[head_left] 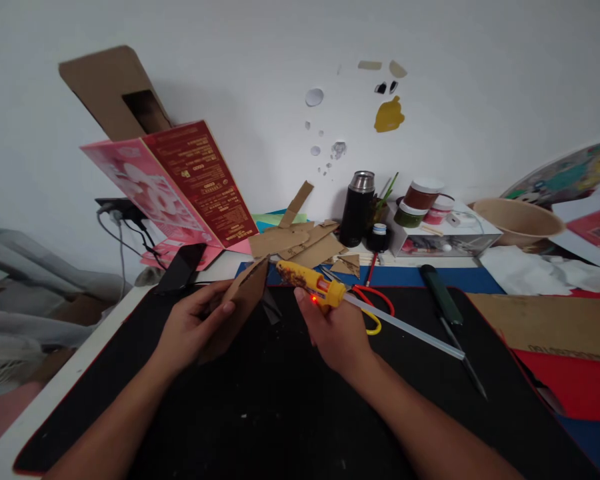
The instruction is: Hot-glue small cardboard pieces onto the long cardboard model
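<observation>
two forearms [115, 413] angled inward, left hand [187, 327] pinching folded cardboard [244, 305], right hand [337, 330] gripping yellow glue gun [303, 277]

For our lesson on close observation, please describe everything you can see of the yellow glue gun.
The yellow glue gun, seemingly plastic, has dark brown stains along its barrel. A red light glows on it, and a long, translucent whitish stick juts from its back. The right hand grips it above the black mat, hiding most of the handle. Its nozzle points at the cardboard piece's upper edge; whether they touch is unclear.
</observation>
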Demonstrator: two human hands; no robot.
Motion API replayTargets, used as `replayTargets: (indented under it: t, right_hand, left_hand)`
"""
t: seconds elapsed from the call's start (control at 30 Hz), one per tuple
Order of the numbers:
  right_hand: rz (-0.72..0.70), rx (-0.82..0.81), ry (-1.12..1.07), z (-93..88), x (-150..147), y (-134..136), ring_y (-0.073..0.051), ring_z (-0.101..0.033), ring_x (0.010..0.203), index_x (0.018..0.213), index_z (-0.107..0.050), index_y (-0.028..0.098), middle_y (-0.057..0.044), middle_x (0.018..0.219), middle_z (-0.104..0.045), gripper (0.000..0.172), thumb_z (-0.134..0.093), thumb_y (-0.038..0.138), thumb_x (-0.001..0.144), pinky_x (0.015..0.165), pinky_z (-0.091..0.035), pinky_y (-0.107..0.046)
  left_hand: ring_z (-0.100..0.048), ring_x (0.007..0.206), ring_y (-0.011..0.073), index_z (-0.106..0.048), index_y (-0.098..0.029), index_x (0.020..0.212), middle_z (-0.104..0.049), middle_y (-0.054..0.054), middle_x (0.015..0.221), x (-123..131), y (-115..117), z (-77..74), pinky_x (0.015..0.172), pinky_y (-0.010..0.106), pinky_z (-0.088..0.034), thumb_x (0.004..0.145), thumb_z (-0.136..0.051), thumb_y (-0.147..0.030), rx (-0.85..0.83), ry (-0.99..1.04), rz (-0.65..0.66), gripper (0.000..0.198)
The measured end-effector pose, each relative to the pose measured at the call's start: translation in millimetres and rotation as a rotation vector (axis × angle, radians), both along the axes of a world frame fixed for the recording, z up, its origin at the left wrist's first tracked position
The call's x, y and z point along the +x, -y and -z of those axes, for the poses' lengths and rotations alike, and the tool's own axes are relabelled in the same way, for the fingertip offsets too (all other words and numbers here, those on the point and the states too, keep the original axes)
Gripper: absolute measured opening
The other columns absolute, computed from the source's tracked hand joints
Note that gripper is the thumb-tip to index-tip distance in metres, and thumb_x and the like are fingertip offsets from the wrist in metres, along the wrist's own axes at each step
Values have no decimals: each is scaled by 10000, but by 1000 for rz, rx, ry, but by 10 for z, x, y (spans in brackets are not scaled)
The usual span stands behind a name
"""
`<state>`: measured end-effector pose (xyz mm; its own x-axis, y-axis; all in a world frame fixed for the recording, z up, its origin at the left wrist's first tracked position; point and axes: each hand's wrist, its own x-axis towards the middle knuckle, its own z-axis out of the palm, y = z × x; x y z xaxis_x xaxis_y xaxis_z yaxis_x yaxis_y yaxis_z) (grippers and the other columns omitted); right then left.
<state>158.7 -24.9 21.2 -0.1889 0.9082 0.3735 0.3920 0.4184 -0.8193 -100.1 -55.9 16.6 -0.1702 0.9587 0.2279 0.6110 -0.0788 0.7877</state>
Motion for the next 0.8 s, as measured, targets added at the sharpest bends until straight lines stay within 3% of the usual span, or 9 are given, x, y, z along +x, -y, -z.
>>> replayTargets:
  t: [0.23, 0.4, 0.8]
  right_hand:
    - [-5, -24, -38, -12, 0, 2, -197, -662, 528, 798, -780, 225, -17, 483, -609, 369, -567, 424, 1025, 474, -442, -274]
    - [5, -18, -41, -25, 2, 8, -220, -692, 580, 845, -786, 226, -32, 514, -638, 324, -582, 404, 1023, 486, -456, -283]
    - [1, 10, 7, -6, 8, -3, -209, -642, 508, 811, -777, 222, -13, 446, -569, 379, -548, 412, 1045, 473, -428, -289]
  left_hand:
    - [-759, 859, 309, -799, -180, 1157, -831, 128, 1075, 0, 7, 13, 735, 371, -604, 796, -687, -733, -20, -13, -22, 670]
    - [-767, 917, 326, -798, -189, 1147, -832, 124, 1105, 21, 9, -17, 802, 396, -619, 794, -690, -723, -9, -12, -22, 649]
    - [-770, 899, 326, -792, -183, 1148, -834, 125, 1109, 11, 6, -15, 769, 380, -613, 793, -677, -755, -10, -41, -17, 684]
